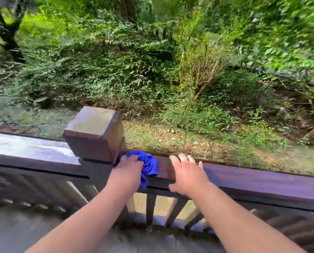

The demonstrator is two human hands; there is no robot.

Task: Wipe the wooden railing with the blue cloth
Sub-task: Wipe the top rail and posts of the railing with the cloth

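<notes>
Blue cloth (149, 165) bunched in left hand (129, 167) on wooden railing (243, 178), right hand (187, 174) flat, empty, just beside

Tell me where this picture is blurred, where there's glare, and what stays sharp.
Head view: motion blur smears the trees along the top and right edges and the balusters at lower left; glare whitens the rail top left of the post; wide-angle distortion bends the railing; the left hand, blue cloth and right hand read fairly sharp.

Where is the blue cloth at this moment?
In the head view, the blue cloth lies bunched on the railing, under the left hand, just right of the square post.
</notes>
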